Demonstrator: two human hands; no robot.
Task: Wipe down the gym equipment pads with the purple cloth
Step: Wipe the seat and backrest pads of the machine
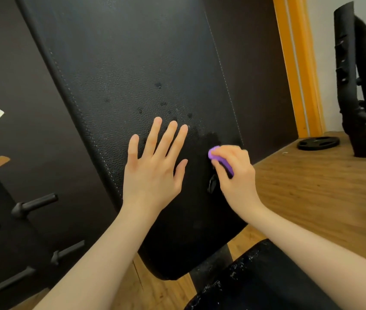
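Curled round the purple cloth (221,158), the right hand (235,173) pinches it against the black back pad (133,74) near the pad's right-hand stitched seam; the left hand (153,168) lies flat on the same pad just beside it, fingers straight and spread, holding nothing. Most of the cloth is hidden inside the fist — only a rounded purple lump above the thumb and a strip along the fingers show, so its full shape cannot be made out. The pad's top runs out of the frame. One small torn flap of black covering sits just under the right hand. Two pads are in view: the tilted back pad and a seat pad (267,276) at the bottom, cut off by the edge and speckled with pale flecks. The back pad is grained black leatherette with pale stitching down both sides, several dark spots above the fingertips and a darker wet-looking patch beside the cloth. Four black pegs (34,204) stick out of the rack on the left; one weight plate (318,143) lies on the wooden floor (311,186) near a black frame (356,86) — its upper parts blurred
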